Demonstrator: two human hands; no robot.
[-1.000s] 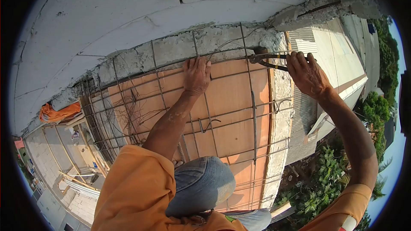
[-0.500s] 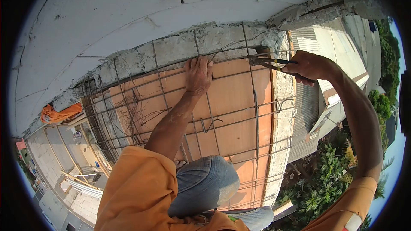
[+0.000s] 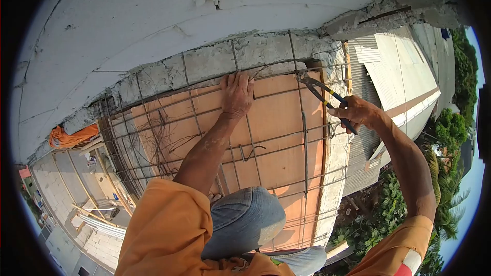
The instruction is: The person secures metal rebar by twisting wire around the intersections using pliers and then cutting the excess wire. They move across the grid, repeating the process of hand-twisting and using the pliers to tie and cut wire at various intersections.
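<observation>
Resting left hand [image 3: 238,94] on rebar grid [image 3: 305,143], likely for support, finger grip unclear; clamping right hand's [image 3: 360,112] fingers on pincers [image 3: 335,95].

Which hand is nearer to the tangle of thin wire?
Left. The left hand rests on the bars, up and right of the tangle; the right hand, holding pliers, is farther right.

12 o'clock: wall [image 3: 245,0], matt, fairly smooth; ledge [image 3: 212,60], rough concrete | centre: panel [image 3: 279,107], smooth matt wood; rebar grid [image 3: 305,145], dull metal | 2: pincers [image 3: 318,86], metal head | 3: roofing [image 3: 364,122], corrugated | 6: jeans [image 3: 248,220], faded cloth | 7: sleeve [image 3: 163,225], matt cloth
</observation>
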